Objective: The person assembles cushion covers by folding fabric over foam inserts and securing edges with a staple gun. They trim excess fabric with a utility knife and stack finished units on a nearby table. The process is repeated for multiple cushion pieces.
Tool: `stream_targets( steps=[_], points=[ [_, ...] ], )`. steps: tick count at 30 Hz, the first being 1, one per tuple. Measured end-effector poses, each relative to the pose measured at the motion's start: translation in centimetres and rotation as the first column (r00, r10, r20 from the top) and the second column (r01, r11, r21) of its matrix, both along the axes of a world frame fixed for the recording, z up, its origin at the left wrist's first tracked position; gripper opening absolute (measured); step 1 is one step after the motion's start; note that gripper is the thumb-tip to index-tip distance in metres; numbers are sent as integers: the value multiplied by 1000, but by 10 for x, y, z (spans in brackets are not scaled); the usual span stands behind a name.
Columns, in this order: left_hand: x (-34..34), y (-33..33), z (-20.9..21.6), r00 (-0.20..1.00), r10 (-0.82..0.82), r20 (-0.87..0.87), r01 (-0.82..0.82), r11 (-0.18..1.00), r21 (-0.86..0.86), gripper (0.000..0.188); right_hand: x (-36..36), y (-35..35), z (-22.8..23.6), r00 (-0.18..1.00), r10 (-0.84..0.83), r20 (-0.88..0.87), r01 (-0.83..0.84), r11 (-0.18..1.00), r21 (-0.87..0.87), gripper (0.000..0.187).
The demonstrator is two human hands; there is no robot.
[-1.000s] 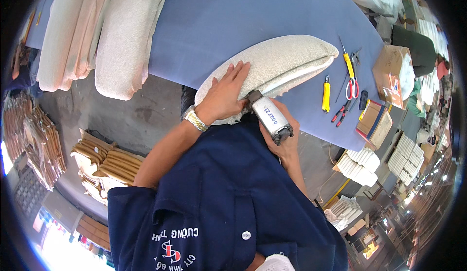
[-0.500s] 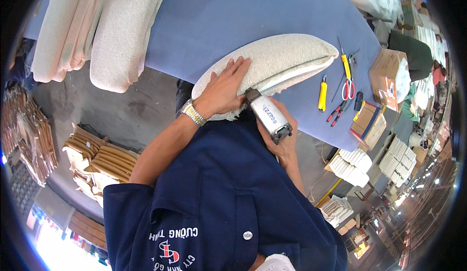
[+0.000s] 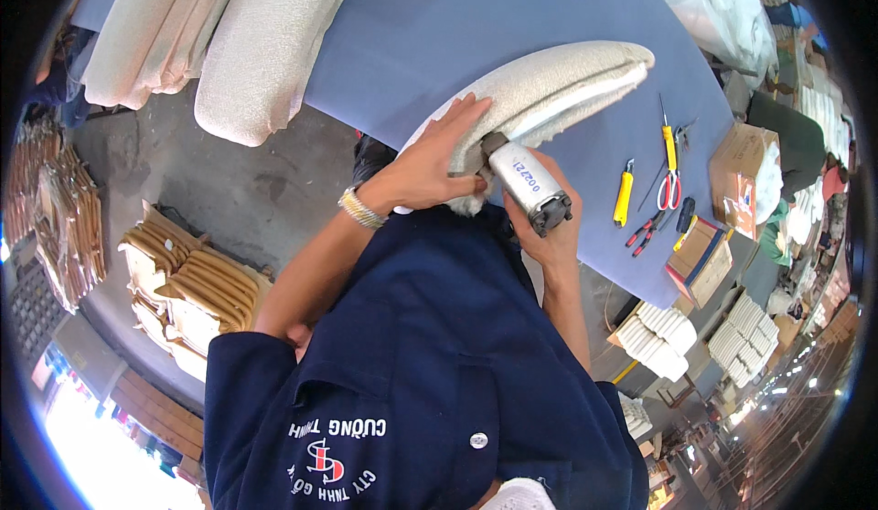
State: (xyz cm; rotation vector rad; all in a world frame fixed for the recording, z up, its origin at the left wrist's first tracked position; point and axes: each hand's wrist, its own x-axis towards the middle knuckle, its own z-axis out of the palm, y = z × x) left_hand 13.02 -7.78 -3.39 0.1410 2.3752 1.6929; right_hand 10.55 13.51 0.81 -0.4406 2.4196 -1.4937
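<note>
A curved, cream-fabric upholstered piece (image 3: 549,75) lies at the near edge of the blue-topped table, its far end pointing right. A slit along its near side shows white inside, and the fabric edge is frayed near my body. My left hand (image 3: 434,162) grips its near end, fingers stretched across the fabric and thumb bent over the near edge. Wrapped around a silver pneumatic staple gun (image 3: 526,181) with a black end cap is my right hand (image 3: 553,226). The gun's nose sits against the slit side, just right of my left thumb; its exact contact point is hidden.
On the blue table (image 3: 439,16), a yellow cutter (image 3: 624,194), a yellow-handled screwdriver (image 3: 669,149), red-handled scissors (image 3: 669,190) and pliers (image 3: 645,236) lie to the right. Cardboard boxes (image 3: 741,167) stand beyond. More cream upholstered pieces (image 3: 265,53) are at upper left, stacked brown parts (image 3: 197,277) below.
The upholstered piece has swung, its far end moving away from me. Both hands and the staple gun have shifted farther forward, and my left thumb now sticks out more toward the gun.
</note>
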Motion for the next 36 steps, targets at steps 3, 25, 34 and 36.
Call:
stream_targets(
  steps=[3, 25, 34, 36],
  points=[
    [-4, -20, -6, 973, -53, 225, -78, 840, 536, 94, -9, 7, -4, 999, 33, -17, -32, 999, 24, 50],
    [0, 13, -6, 986, -38, 160, 95, 924, -370, 90, 7, 19, 0, 995, 37, 93, -44, 996, 78, 53],
    [-6, 8, -2, 985, -24, 172, 85, 929, -360, 89, 8, 14, 4, 997, 63, 38, -67, 991, 118, 54],
    [-3, 9, -4, 990, -24, 140, 74, 931, -356, 89, 9, 15, 6, 996, 88, 23, -90, 989, 121, 53]
  ],
)
